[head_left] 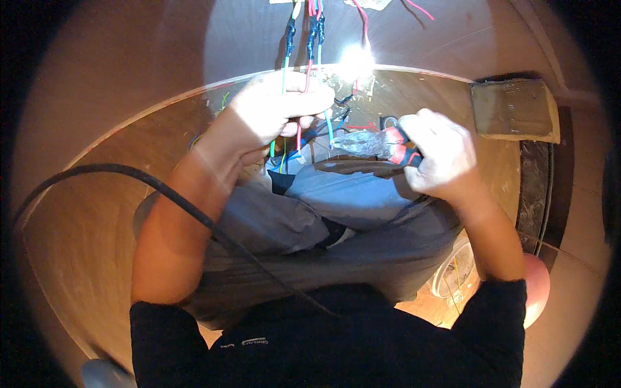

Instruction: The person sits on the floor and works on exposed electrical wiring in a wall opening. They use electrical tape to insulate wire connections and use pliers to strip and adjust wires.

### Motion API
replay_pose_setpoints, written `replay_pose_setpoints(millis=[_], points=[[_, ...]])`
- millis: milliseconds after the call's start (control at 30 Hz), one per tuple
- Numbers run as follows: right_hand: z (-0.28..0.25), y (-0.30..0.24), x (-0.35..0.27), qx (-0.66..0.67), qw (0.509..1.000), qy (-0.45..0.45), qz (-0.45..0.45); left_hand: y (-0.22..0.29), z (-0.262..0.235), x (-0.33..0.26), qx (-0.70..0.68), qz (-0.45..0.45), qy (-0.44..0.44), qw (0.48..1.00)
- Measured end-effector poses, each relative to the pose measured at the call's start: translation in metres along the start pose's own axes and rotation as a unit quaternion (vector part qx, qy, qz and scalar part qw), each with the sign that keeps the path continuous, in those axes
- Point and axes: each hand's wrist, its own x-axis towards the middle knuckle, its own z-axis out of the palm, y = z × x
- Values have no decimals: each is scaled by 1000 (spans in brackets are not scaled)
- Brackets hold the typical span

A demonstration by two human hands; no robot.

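Note:
Electrical wires hang from the wall at the top, three of them wrapped with black tape (311, 42). My left hand (278, 107) is closed round these wires, and their lower ends stick out below my fingers: a red wire (299, 137) and a light blue wire (328, 123). In my right hand (443, 152) is a pair of pliers (362, 144) with red and black handles. The jaws point left and meet the lower tip of the blue wire; whether they grip it cannot be made out.
A bright lamp (356, 63) glares beside the wires. Loose wires and scraps lie in front of my legs (349, 194). A black cable (129, 170) crosses my left arm. At right stand a cardboard box (514, 110), a white bucket (446, 275) and a pink rounded object (537, 290).

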Motion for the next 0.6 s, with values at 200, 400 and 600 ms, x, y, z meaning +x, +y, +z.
replay_pose_setpoints(millis=[200,400,600], points=[[-20,-43,-15,387,887,-212,-136,-9,3,12,14,-62,91,994],[35,-67,-66,506,833,-171,143,-9,4,1,-40,9,27,999],[42,-76,-76,762,569,-177,252,-1,1,3,-84,-11,-19,996]])
